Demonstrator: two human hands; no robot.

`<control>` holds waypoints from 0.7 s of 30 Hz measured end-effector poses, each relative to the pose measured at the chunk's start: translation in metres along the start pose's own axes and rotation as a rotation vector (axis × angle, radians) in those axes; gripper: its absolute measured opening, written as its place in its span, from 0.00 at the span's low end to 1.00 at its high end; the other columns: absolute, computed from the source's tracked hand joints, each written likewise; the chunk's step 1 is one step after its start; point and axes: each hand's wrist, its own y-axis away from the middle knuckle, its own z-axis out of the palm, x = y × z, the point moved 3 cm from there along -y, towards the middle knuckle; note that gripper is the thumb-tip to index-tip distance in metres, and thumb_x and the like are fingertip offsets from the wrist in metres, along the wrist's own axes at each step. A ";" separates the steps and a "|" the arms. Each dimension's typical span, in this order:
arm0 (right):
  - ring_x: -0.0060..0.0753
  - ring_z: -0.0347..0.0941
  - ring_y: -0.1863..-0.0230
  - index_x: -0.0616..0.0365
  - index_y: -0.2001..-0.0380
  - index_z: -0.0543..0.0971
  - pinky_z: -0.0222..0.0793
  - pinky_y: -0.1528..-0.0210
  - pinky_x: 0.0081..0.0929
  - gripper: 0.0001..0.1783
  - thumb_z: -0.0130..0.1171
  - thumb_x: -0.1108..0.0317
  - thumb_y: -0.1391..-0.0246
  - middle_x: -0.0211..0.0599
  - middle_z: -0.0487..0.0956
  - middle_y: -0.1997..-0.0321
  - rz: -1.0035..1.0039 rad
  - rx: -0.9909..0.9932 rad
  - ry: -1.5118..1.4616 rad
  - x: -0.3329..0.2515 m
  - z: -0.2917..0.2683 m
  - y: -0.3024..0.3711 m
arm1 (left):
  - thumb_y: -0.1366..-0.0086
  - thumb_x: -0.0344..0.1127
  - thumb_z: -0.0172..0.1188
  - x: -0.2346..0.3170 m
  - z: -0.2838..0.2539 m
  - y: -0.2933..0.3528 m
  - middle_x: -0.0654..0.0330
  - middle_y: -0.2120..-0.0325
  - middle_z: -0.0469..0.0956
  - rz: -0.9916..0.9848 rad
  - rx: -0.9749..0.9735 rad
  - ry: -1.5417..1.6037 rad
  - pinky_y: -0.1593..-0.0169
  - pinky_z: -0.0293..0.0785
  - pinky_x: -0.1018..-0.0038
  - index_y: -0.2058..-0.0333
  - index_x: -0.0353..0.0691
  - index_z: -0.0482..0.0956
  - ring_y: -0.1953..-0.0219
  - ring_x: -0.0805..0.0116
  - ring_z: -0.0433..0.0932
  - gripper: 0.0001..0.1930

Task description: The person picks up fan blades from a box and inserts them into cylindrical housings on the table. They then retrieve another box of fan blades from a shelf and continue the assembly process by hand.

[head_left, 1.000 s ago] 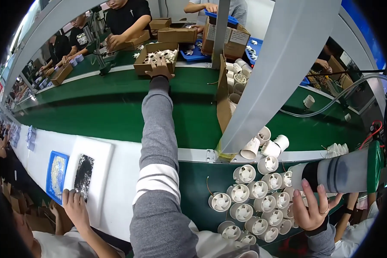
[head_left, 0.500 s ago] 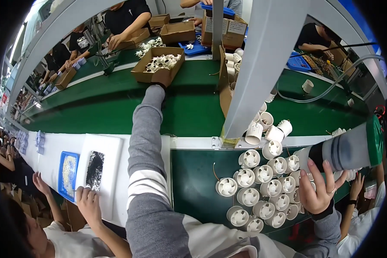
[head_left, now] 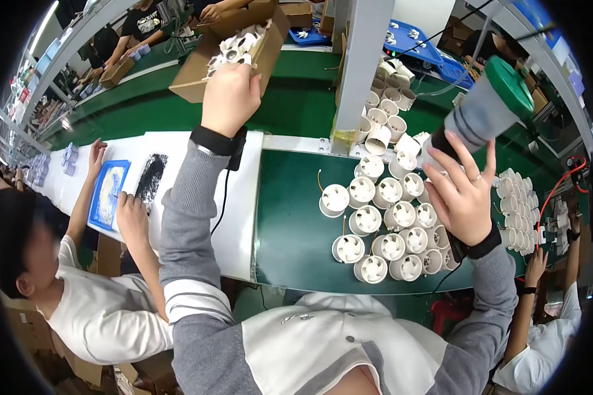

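Observation:
Beyond the bench, my left hand (head_left: 229,99) is closed at the near wall of a cardboard box (head_left: 194,72), its fingertips partly hidden. White fan blade parts (head_left: 237,49) lie in the box, which is tilted above the green belt. My right hand (head_left: 461,191) has its fingers spread beside a translucent bottle (head_left: 471,115) with a green lid. The hand overlaps the bottle's lower part, and I cannot tell whether they touch. To the left of that hand stand several round white fan housings (head_left: 390,247) with fan blades inside, some with thin wires.
A grey metal post (head_left: 364,79) rises between bench and belt. More white housings (head_left: 392,108) crowd the belt behind it. At left, a person (head_left: 105,296) works by a blue tray (head_left: 107,197) and a white board with black bits (head_left: 153,178). A red cable (head_left: 548,197) hangs at right.
The cardboard box has come nearer and tilted, with my left hand at its wall. My view has shifted, so the bench and bottle appear higher. My right hand's fingers remain spread.

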 end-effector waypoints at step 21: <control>0.47 0.49 0.36 0.62 0.45 0.61 0.43 0.38 0.38 0.33 0.47 0.50 0.47 0.50 0.58 0.39 -0.015 -0.038 -0.845 -0.032 -0.049 0.104 | 0.62 0.20 0.59 0.265 -0.259 0.151 0.51 0.81 0.72 0.266 -0.304 0.220 0.80 0.67 0.74 0.80 0.28 0.70 0.79 0.58 0.73 0.08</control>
